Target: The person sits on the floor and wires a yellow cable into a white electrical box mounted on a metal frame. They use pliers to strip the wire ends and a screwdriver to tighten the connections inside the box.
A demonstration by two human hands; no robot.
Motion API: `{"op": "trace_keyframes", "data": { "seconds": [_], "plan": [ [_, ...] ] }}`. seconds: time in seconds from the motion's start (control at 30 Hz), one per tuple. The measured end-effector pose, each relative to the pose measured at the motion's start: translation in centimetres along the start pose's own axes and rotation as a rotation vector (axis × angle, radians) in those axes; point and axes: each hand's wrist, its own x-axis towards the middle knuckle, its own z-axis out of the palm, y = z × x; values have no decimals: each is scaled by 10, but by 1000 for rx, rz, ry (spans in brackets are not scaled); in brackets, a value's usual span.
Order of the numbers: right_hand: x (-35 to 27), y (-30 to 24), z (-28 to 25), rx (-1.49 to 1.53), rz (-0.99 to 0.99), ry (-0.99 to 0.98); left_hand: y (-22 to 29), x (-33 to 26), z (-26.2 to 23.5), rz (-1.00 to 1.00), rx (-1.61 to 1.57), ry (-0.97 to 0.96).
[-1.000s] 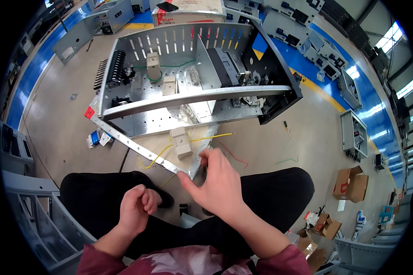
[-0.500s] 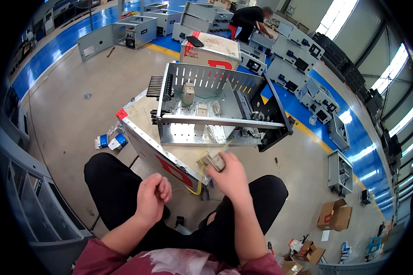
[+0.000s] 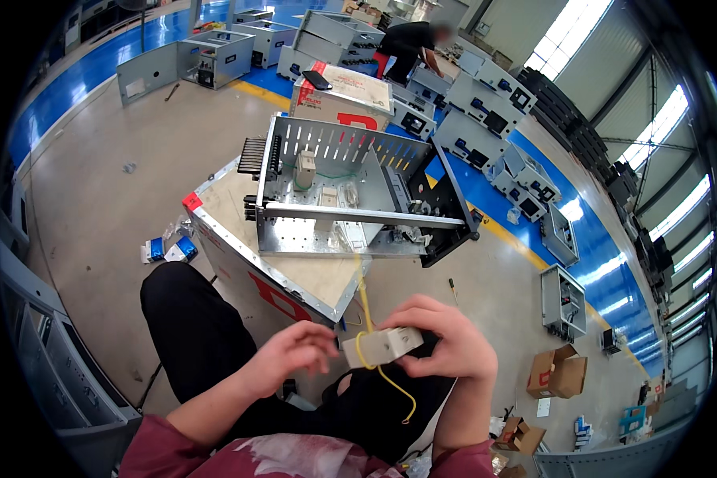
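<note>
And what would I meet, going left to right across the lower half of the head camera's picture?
Grey metal enclosure, blue-and-white packages, left hand, beige block with yellow wire around it, right hand holding that block, open cardboard box, teal object.

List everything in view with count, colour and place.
Rectangular block: 1, beige, in right hand
Thin wire: 1, yellow, looped around that block
Slotted metal enclosure: 1, grey, on nearer crate
Similar rectangular blocks: 2, beige, inside enclosure
Large crates: 2, whitish, beneath and behind enclosure
Phone-like slab: 1, black, on rear crate
Small cartons: 2, blue-white, floor left
Cardboard boxes: at least 2, brown, floor right
Metal cabinets: several, grey, right and background
Person: 1, dark-clothed, background
Left hand: 1, bare, beside block
Right hand: 1, bare, around block
</note>
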Motion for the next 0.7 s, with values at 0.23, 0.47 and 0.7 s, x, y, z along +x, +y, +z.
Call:
{"op": "trace_keyframes", "data": {
  "seconds": [0.23,0.47,0.7],
  "plan": [
    [66,-11,-15,115,-283,-282,46,24,22,39,87,-170],
    [87,57,-30,708,-248,25,90,59,17,178,170,-29],
    [63,145,24,873,60,119,57,67,-17,176,67,111]
  ]
}}
